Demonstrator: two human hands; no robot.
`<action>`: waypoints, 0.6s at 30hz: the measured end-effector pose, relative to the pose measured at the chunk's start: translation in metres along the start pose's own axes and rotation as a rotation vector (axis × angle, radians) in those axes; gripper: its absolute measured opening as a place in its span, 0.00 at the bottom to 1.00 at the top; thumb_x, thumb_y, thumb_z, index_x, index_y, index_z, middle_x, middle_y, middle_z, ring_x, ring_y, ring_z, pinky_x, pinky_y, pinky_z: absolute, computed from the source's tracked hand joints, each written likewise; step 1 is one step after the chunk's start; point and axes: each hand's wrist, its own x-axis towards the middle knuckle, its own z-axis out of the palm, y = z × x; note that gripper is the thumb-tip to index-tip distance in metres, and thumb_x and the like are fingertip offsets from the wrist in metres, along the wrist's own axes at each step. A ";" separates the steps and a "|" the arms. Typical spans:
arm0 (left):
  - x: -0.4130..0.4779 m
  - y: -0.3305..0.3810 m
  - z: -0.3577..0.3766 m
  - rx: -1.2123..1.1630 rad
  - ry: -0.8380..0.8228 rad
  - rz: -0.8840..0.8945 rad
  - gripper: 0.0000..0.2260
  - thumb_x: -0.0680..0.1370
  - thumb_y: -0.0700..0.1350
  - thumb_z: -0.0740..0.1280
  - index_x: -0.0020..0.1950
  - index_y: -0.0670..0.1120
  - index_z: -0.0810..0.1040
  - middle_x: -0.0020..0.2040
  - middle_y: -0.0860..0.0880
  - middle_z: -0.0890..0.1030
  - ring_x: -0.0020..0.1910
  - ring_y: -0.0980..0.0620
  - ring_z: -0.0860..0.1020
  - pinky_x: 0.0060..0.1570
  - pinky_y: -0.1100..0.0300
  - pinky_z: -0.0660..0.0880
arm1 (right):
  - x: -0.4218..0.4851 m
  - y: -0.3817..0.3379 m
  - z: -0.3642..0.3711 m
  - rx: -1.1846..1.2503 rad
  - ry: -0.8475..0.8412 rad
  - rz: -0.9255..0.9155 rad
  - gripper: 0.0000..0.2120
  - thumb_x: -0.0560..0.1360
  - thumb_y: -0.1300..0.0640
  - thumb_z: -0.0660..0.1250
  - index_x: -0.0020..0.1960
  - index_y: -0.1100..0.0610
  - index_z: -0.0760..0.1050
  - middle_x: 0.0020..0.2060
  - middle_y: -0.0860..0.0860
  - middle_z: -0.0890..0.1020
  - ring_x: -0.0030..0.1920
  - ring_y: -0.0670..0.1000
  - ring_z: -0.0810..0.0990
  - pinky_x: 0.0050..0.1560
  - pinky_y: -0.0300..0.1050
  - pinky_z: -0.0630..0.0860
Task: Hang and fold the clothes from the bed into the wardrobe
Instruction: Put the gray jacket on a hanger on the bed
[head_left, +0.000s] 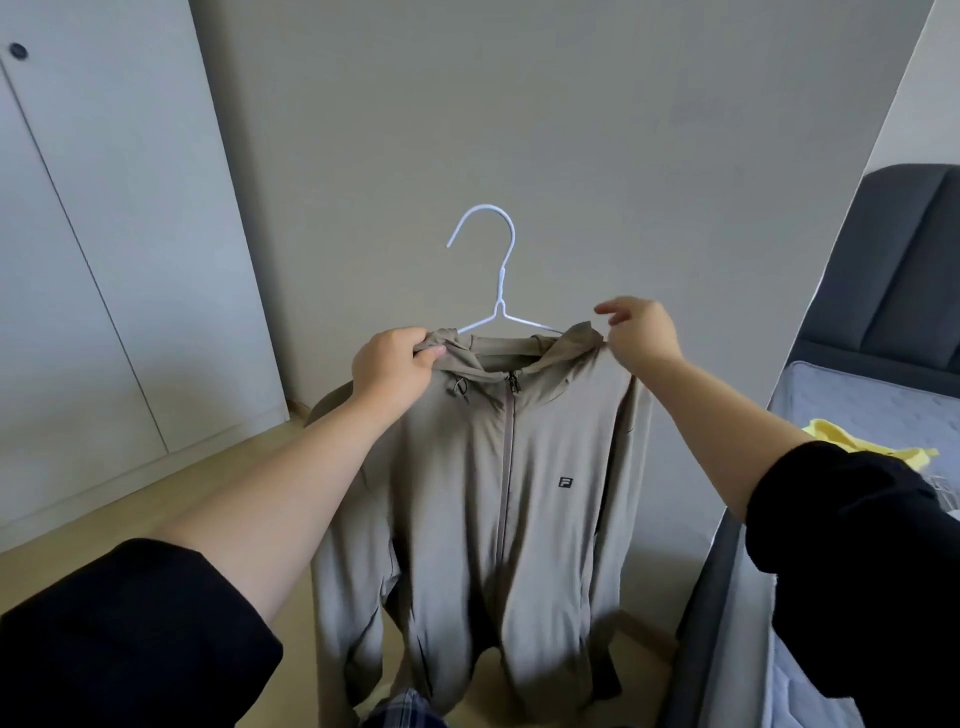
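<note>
A beige zip-up hooded jacket (483, 493) hangs in front of me on a white wire hanger (498, 291), whose hook points up and left. My left hand (392, 371) grips the jacket's left shoulder at the collar, bunching the fabric. My right hand (641, 332) pinches the right shoulder edge with thumb and finger, other fingers raised. The zip is closed and the sleeves hang down. The hanger's shoulders are hidden inside the jacket.
A white wardrobe (104, 234) with shut doors stands at the left. The bed (852, 395) with a dark headboard lies at the right, a yellow garment (872, 449) on it. A plain wall is straight ahead, wooden floor below.
</note>
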 end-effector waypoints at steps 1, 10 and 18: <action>0.000 0.000 0.000 -0.013 0.001 0.003 0.23 0.76 0.48 0.67 0.29 0.45 0.57 0.26 0.49 0.63 0.33 0.43 0.65 0.27 0.57 0.54 | -0.001 -0.003 0.001 -0.136 -0.014 -0.131 0.20 0.72 0.69 0.56 0.58 0.57 0.80 0.55 0.55 0.79 0.53 0.55 0.77 0.53 0.46 0.75; -0.005 0.001 -0.012 -0.031 0.033 -0.096 0.21 0.76 0.46 0.68 0.29 0.45 0.61 0.28 0.50 0.66 0.35 0.43 0.68 0.29 0.55 0.55 | -0.018 -0.014 0.012 -0.446 -0.301 -0.233 0.11 0.75 0.52 0.68 0.41 0.59 0.75 0.41 0.55 0.79 0.42 0.56 0.75 0.37 0.42 0.66; -0.013 0.002 -0.049 -0.239 0.104 -0.143 0.09 0.73 0.43 0.72 0.36 0.46 0.74 0.33 0.49 0.72 0.37 0.47 0.71 0.36 0.59 0.62 | -0.042 -0.031 0.001 -0.409 -0.087 -0.199 0.25 0.75 0.42 0.65 0.65 0.56 0.69 0.58 0.57 0.75 0.61 0.60 0.73 0.60 0.53 0.70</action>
